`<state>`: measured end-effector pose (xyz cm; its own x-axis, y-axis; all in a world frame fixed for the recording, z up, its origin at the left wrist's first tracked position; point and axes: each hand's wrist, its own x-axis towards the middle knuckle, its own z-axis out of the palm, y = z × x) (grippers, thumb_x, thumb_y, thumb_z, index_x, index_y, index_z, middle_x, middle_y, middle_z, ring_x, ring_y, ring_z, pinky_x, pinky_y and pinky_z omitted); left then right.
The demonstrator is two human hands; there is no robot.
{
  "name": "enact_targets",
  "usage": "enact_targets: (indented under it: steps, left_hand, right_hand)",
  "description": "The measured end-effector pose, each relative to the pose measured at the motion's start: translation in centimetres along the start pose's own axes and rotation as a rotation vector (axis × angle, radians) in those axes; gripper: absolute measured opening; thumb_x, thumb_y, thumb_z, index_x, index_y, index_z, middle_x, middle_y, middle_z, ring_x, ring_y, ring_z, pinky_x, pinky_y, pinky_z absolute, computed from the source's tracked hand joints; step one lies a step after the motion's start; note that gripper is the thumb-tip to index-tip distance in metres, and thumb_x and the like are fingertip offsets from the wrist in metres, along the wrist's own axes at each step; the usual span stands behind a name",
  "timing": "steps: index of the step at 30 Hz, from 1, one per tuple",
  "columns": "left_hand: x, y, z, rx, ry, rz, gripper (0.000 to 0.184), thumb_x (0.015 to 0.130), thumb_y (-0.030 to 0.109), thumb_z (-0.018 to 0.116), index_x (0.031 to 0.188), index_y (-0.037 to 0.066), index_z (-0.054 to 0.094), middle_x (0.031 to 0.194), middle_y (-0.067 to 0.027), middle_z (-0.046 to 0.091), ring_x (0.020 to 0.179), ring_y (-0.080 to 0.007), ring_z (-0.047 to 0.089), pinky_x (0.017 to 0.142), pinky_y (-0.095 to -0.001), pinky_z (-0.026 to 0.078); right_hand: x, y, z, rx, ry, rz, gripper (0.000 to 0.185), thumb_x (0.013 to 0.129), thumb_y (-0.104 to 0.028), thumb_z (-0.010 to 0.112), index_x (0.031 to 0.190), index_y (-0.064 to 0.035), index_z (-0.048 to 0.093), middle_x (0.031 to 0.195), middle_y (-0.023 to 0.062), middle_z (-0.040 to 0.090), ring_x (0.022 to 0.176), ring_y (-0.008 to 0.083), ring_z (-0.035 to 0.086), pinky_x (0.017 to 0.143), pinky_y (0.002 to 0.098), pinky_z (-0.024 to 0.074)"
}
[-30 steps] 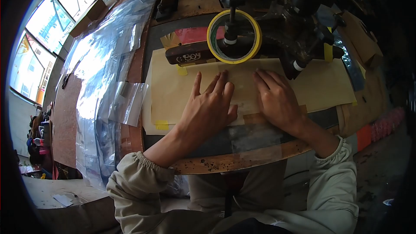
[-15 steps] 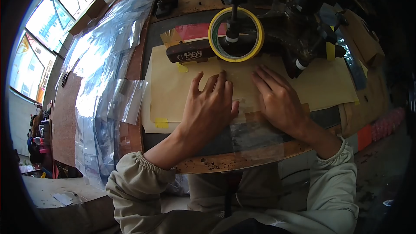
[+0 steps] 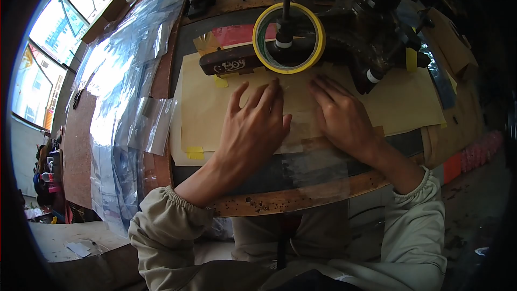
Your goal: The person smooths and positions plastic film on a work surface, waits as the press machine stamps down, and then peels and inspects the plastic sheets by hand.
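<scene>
My left hand [image 3: 252, 121] lies palm down on a tan paper sheet [image 3: 202, 113], its fingers spread. On the same sheet, to the right, rests my right hand [image 3: 344, 118], fingers stretched forward and close together. Neither hand visibly grips anything. Between them is a faint clear film, and a clear plastic piece [image 3: 318, 175] hangs over the table's front edge. Just beyond the fingertips a yellow-edged tape roll [image 3: 321, 40] hangs around a black screw knob post. Behind the hands runs a dark clamp bar [image 3: 230, 62] with white lettering. Yellow tape [image 3: 194, 153] marks the sheet's near left corner.
Clear plastic bags [image 3: 116, 86] lie in a long heap on the left. A dark metal frame with knobs [image 3: 371, 32] rises at the back right. The wooden table edge [image 3: 258, 203] runs along the front. A cardboard box [image 3: 449, 43] stands far right.
The view has shifted slightly, so the sheet and tape roll appear a little farther left. My left hand sits slightly left of before; both hands stay flat on the sheet.
</scene>
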<state>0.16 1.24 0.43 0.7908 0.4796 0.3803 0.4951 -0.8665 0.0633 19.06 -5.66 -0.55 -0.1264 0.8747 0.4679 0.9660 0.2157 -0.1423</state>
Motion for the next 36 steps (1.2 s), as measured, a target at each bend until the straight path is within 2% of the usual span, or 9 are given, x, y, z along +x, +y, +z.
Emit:
enact_targets:
  steps: [1,2,6,15,24,27,33,36]
  left_hand:
    - [-0.1,0.1,0.1,-0.041,0.006,0.010,0.047,0.092,0.031,0.055,0.125,-0.002,0.054,0.130,-0.0168,0.055,0.119,-0.0258,0.054,0.109,-0.0477,0.031]
    - [-0.3,0.3,0.0,-0.110,-0.074,-0.019,0.051,0.093,0.033,0.054,0.130,-0.002,0.051,0.133,-0.0192,0.053,0.125,-0.0282,0.050,0.110,-0.0480,0.030]
    - [-0.3,0.8,-0.6,-0.147,-0.117,-0.021,0.056,0.092,0.034,0.054,0.134,-0.003,0.047,0.138,-0.0216,0.049,0.133,-0.0314,0.043,0.111,-0.0500,0.027]
    - [-0.1,1.2,-0.8,-0.038,-0.146,-0.012,0.058,0.089,0.031,0.054,0.133,-0.005,0.045,0.138,-0.0224,0.048,0.131,-0.0305,0.045,0.110,-0.0525,0.026]
    - [-0.2,1.3,-0.2,-0.010,-0.106,-0.001,0.057,0.089,0.028,0.051,0.132,-0.008,0.044,0.137,-0.0248,0.048,0.131,-0.0313,0.045,0.110,-0.0527,0.026]
    - [-0.3,1.3,0.3,-0.002,-0.049,0.016,0.054,0.087,0.028,0.053,0.126,-0.009,0.050,0.131,-0.0249,0.052,0.128,-0.0297,0.048,0.107,-0.0549,0.029]
    - [-0.1,1.2,-0.1,-0.021,-0.099,0.003,0.056,0.089,0.027,0.051,0.132,-0.009,0.044,0.137,-0.0256,0.048,0.131,-0.0325,0.045,0.110,-0.0527,0.027]
    - [-0.1,1.1,-0.1,-0.057,-0.093,-0.011,0.055,0.088,0.025,0.052,0.130,-0.009,0.045,0.137,-0.0260,0.048,0.131,-0.0331,0.045,0.109,-0.0518,0.030]
  right_hand:
    - [0.0,0.0,0.1,-0.008,0.000,-0.005,0.033,0.082,0.002,0.053,0.111,0.0143,0.058,0.116,0.0283,0.060,0.113,0.0357,0.059,0.099,0.0393,0.0478]
    - [0.0,0.1,0.2,-0.017,0.001,-0.012,0.033,0.082,0.002,0.052,0.112,0.0145,0.058,0.116,0.0284,0.060,0.113,0.0358,0.058,0.100,0.0392,0.0477]
    - [0.2,0.5,0.4,-0.005,-0.003,-0.017,0.034,0.082,0.004,0.051,0.114,0.0150,0.057,0.118,0.0292,0.058,0.115,0.0366,0.057,0.101,0.0389,0.0473]
    - [-0.6,0.3,-0.2,0.054,-0.060,-0.004,0.040,0.082,0.002,0.051,0.119,0.0161,0.053,0.124,0.0325,0.054,0.120,0.0394,0.053,0.104,0.0409,0.0444]
    - [-0.5,0.2,0.0,0.060,-0.073,0.000,0.042,0.082,0.000,0.054,0.120,0.0152,0.053,0.124,0.0323,0.054,0.121,0.0399,0.052,0.104,0.0413,0.0437]
    - [-0.4,0.3,-0.1,0.057,-0.071,-0.006,0.041,0.082,-0.001,0.054,0.120,0.0151,0.053,0.125,0.0324,0.054,0.121,0.0399,0.052,0.104,0.0414,0.0438]
    - [-0.3,0.3,0.0,0.085,-0.074,0.010,0.038,0.085,-0.001,0.053,0.119,0.0149,0.054,0.125,0.0328,0.053,0.120,0.0404,0.053,0.104,0.0418,0.0441]
    - [-0.2,0.4,0.1,0.083,-0.066,0.012,0.037,0.086,-0.002,0.052,0.119,0.0146,0.053,0.124,0.0325,0.054,0.120,0.0402,0.053,0.103,0.0418,0.0446]
